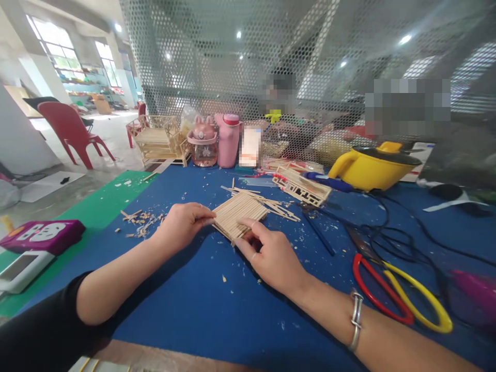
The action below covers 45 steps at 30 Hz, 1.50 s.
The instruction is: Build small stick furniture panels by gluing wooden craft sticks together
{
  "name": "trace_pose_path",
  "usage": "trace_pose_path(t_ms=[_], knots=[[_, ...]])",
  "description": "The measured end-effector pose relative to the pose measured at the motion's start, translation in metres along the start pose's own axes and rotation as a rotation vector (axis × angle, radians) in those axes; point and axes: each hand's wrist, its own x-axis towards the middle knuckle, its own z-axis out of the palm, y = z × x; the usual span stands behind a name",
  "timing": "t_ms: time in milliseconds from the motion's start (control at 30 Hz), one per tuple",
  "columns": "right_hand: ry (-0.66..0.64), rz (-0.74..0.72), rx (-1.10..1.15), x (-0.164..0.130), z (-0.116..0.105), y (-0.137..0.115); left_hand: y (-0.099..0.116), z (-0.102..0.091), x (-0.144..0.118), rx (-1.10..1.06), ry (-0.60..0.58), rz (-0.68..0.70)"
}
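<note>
A small panel of thin wooden sticks (241, 209), laid side by side, is held just over the blue table (186, 305). My left hand (185, 223) pinches its left corner between thumb and fingertips. On the near right edge, my right hand (271, 253) grips it with the thumb at the edge and the index finger on top. Loose wooden sticks (281, 209) lie right behind the panel. Short cut stick pieces (141, 222) are scattered beyond my left forearm.
Scissors (399, 289) with red and yellow handles lie at right, near black cables (391, 232) and a yellow pot (375, 168). A pink bottle (228, 142), a pink jar-like cup (204, 150) and a stick-built model (158, 139) stand at the back. A purple power strip (42, 235) sits left.
</note>
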Motion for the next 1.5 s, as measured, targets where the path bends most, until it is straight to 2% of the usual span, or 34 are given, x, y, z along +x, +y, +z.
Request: trace_pose_path(t_ms=[133, 267, 533, 700, 833, 967, 1133, 1267, 1367, 1500], knots=[[-0.01, 0.032, 0.043, 0.002, -0.004, 0.001, -0.002, 0.002, 0.0, -0.036, 0.035, -0.071], [-0.012, 0.052, 0.038, 0.005, -0.008, 0.007, 0.0, 0.003, -0.001, -0.065, 0.009, -0.111], [-0.044, 0.141, 0.223, 0.004, -0.016, 0.022, 0.028, 0.005, -0.014, -0.043, 0.026, -0.22], [-0.125, 0.028, 0.187, 0.004, -0.031, 0.023, 0.032, 0.008, -0.017, -0.058, 0.014, -0.22], [-0.161, -0.001, 0.188, 0.001, -0.032, 0.02, 0.031, 0.007, -0.016, -0.07, -0.008, -0.231], [-0.122, -0.008, 0.159, 0.001, -0.026, 0.02, 0.03, 0.006, -0.015, -0.065, -0.008, -0.192], [-0.031, -0.093, 0.043, 0.0, -0.023, 0.018, 0.025, 0.0, -0.013, -0.046, -0.051, -0.116], [0.002, -0.137, -0.039, 0.0, -0.022, 0.016, 0.024, -0.011, -0.015, -0.144, -0.09, -0.233], [-0.003, -0.141, -0.071, 0.001, -0.022, 0.014, 0.027, -0.018, -0.017, -0.106, -0.058, -0.272], [-0.008, -0.144, -0.079, 0.002, -0.022, 0.013, 0.029, -0.018, -0.016, 0.013, -0.047, -0.139]])
